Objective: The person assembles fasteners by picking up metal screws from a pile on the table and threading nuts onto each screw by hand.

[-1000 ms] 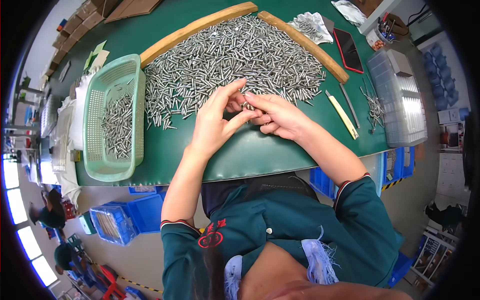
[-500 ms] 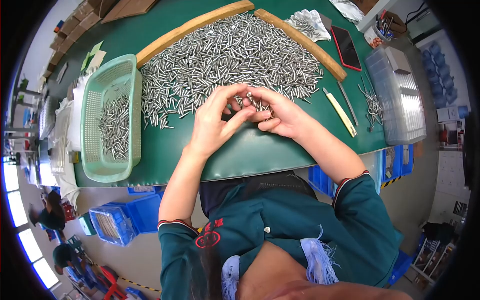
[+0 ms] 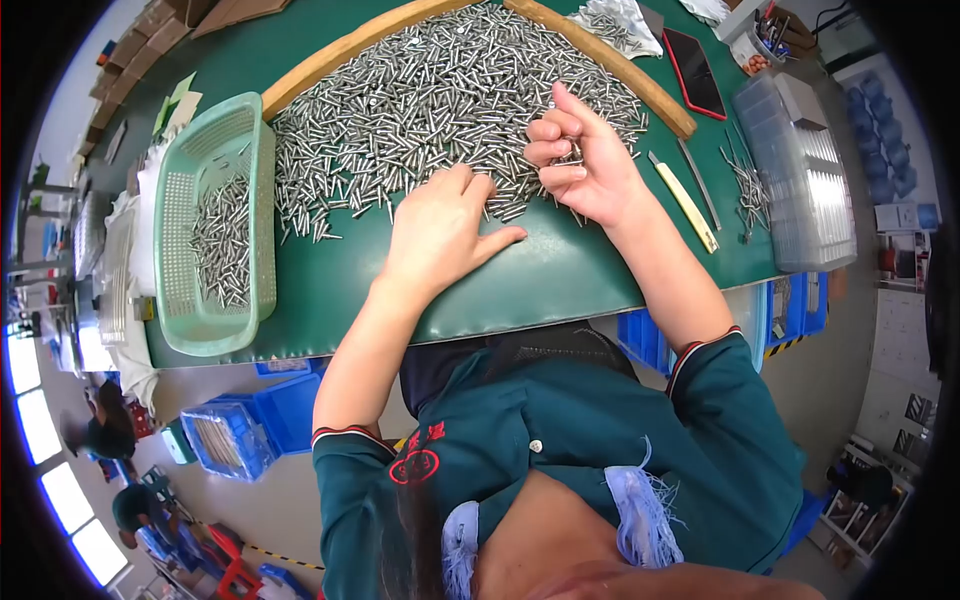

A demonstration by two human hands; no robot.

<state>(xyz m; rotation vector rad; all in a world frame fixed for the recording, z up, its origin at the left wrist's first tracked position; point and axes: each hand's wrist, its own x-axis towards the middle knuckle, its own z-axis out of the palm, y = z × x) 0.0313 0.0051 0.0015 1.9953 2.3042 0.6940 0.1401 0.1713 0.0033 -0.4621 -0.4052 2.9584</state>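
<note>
A wide heap of small silvery metal pins covers the far half of the green tabletop. My left hand lies palm down at the heap's near edge, its fingertips on the pins and its thumb stretched out to the side. Over the right part of the heap, my right hand is raised with its fingers curled in and the thumb pointing up. A few pins show between those curled fingers and the palm, though most of what it holds is hidden. On the left stands a green plastic basket, partly filled with similar pins.
Two wooden strips border the heap at the back. To the right lie a red-edged phone, a yellow cutter knife, a thin metal strip and a clear plastic case. Blue bins sit below the table.
My hands have parted from where they met over the near edge. The right moved up and right with curled fingers; the left came down palm-first onto the pins. The camera view shifted slightly.
</note>
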